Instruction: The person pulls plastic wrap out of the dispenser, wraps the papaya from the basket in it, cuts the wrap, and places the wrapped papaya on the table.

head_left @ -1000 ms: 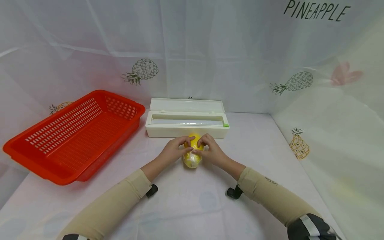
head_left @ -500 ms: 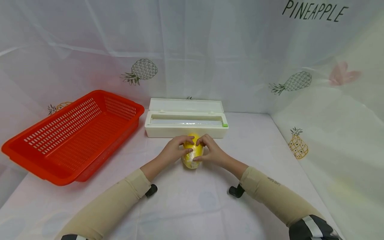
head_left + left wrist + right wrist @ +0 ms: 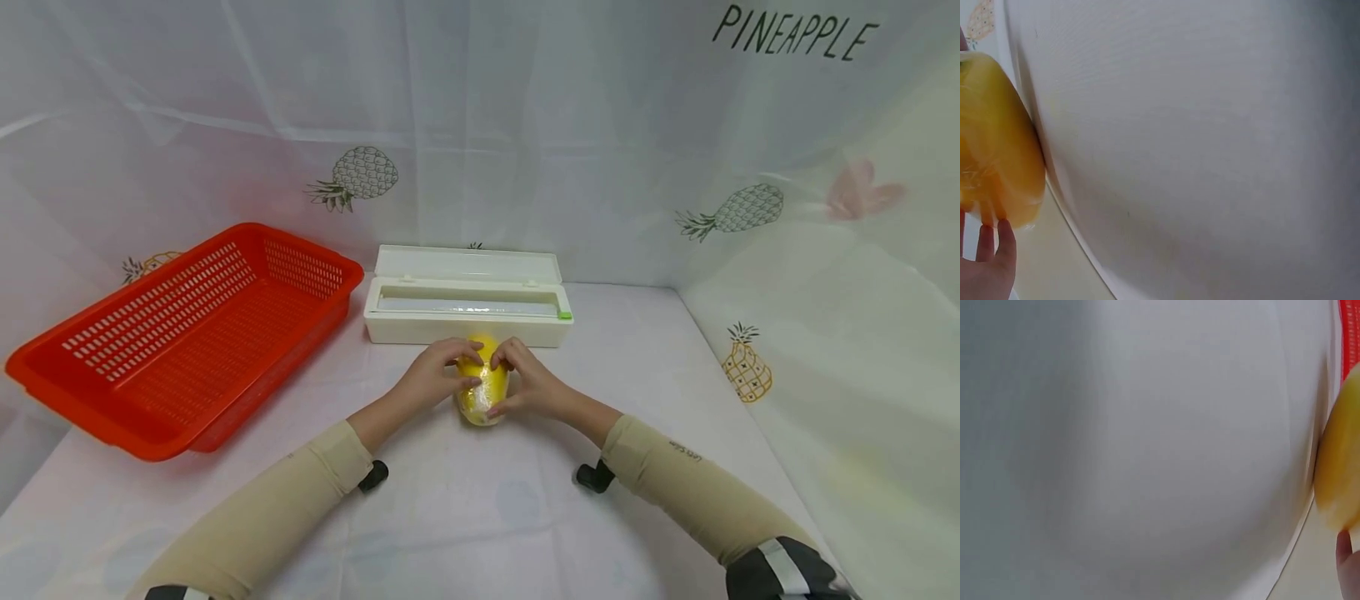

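A yellow fruit wrapped in shiny clear plastic film lies lengthwise on the table, just in front of the long white film box. My left hand holds its left side, with bent fingers near the far end and the thumb on top. On the other side my right hand has curled fingers at the upper right and the thumb lower, by the near end. Up close in the left wrist view, the fruit shows wrinkled film and fingertips against its end. Only part of the fruit shows in the right wrist view.
The white box, its lid raised, contains a roll of film and stands against the back cloth. A red slotted basket sits at the left. White cloth covers the table.
My right thumb has moved away from my left thumb, down towards the fruit's near end. My left thumb has shifted slightly. The fruit stays in about the same place; box and basket have not moved.
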Available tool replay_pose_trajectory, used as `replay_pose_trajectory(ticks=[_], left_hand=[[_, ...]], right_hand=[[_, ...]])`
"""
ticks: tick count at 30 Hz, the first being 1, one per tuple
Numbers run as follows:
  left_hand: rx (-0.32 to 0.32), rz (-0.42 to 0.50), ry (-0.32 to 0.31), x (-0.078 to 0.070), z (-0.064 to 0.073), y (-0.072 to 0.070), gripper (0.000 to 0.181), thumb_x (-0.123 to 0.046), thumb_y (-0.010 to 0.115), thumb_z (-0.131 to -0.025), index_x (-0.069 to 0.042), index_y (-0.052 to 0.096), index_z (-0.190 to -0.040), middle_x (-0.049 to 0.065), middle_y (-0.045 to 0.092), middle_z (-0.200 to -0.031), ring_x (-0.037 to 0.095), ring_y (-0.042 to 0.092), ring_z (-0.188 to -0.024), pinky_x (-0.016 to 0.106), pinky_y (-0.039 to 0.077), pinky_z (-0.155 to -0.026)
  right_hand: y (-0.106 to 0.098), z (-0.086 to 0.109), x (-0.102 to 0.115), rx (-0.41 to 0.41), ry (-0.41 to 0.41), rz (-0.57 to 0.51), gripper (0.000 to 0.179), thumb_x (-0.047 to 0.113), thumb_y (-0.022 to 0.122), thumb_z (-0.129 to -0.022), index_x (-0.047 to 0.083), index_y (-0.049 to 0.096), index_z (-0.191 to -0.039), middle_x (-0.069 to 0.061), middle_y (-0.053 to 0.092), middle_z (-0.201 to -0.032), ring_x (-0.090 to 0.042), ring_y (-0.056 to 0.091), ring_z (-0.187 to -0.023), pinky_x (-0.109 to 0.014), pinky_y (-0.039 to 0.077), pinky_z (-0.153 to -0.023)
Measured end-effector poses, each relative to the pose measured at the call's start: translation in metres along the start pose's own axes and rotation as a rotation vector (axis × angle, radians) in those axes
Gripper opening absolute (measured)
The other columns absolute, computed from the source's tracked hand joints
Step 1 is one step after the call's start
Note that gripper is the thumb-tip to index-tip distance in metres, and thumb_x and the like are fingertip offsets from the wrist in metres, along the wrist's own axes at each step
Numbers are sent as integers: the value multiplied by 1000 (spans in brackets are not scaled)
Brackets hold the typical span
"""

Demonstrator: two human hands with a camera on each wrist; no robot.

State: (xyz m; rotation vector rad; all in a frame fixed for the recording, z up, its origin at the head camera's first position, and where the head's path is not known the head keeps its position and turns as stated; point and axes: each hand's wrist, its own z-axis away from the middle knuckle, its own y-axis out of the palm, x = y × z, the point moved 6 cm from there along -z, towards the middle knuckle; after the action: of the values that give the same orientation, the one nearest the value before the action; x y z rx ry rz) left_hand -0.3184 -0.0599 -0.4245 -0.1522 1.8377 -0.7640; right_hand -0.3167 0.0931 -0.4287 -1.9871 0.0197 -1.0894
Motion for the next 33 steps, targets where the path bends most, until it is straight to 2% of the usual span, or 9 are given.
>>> replay_pose_trajectory(ticks=[4, 8, 12, 15, 19, 22, 26, 30, 33], left_hand=[[-11, -5, -35, 3, 0, 1, 33, -11, 82, -79, -10, 68, -109, 7, 50, -139, 26, 49, -124, 38, 48, -97], [-2, 8, -132, 8, 1, 1, 68, -14, 84, -78, -9, 51, -137, 10, 30, -154, 29, 47, -125, 38, 48, -97], [71, -40, -165, 10, -1, 3, 90, -21, 83, -79, -10, 32, -152, 9, 32, -155, 30, 40, -126, 41, 46, -98], [124, -95, -140, 10, -2, 5, 89, -27, 80, -82, -11, 30, -153, 6, 35, -154, 29, 33, -126, 42, 41, -99], [169, -160, -89, 9, -2, 5, 83, -32, 77, -84, -14, 33, -153, -2, 29, -157, 26, 31, -124, 40, 37, -97], [179, -236, -37, 5, -2, 3, 80, -35, 77, -84, -13, 38, -151, 0, 32, -156, 27, 31, -128, 44, 35, -102], [186, -326, 30, 1, -4, -1, 78, -35, 80, -81, -10, 45, -145, 7, 39, -151, 30, 23, -141, 52, 25, -112], [203, -318, 70, -1, -8, -1, 76, -32, 83, -79, -7, 47, -141, 9, 41, -145, 29, 33, -137, 46, 30, -112], [213, -305, 66, 0, -9, -1, 79, -33, 83, -78, -6, 46, -143, 8, 36, -147, 27, 37, -134, 42, 33, -110]], right_hand=[[-3, 2, -2, 48, -6, -43, 63, 16, 92, -64, 8, 48, -108, -5, 43, -108, -23, 43, -101, -38, 41, -88], [-4, 4, -5, 78, 27, -72, 62, 15, 92, -65, 8, 50, -111, -4, 45, -111, -23, 44, -103, -35, 41, -92], [-3, 6, -8, 100, 57, -77, 60, 18, 90, -67, 11, 51, -112, -3, 45, -112, -22, 44, -106, -37, 41, -95], [-3, 5, -8, 121, 57, -71, 57, 23, 90, -69, 14, 52, -111, -1, 44, -111, -19, 43, -106, -35, 41, -95], [-5, 5, -8, 137, 38, -60, 56, 24, 89, -70, 15, 53, -112, 0, 45, -111, -19, 43, -107, -34, 41, -95], [-6, 4, -7, 147, 23, -65, 55, 23, 89, -70, 15, 54, -112, 0, 46, -112, -19, 43, -107, -34, 41, -95], [-6, 3, -5, 162, 9, -89, 54, 20, 89, -70, 14, 57, -113, -1, 46, -113, -20, 44, -109, -35, 41, -97], [-7, 2, -4, 176, 21, -113, 53, 18, 89, -70, 14, 58, -112, 0, 46, -114, -19, 44, -111, -35, 40, -99], [-7, 2, -5, 188, 35, -124, 52, 18, 89, -71, 14, 59, -112, 0, 46, -115, -19, 44, -113, -35, 40, -101]])
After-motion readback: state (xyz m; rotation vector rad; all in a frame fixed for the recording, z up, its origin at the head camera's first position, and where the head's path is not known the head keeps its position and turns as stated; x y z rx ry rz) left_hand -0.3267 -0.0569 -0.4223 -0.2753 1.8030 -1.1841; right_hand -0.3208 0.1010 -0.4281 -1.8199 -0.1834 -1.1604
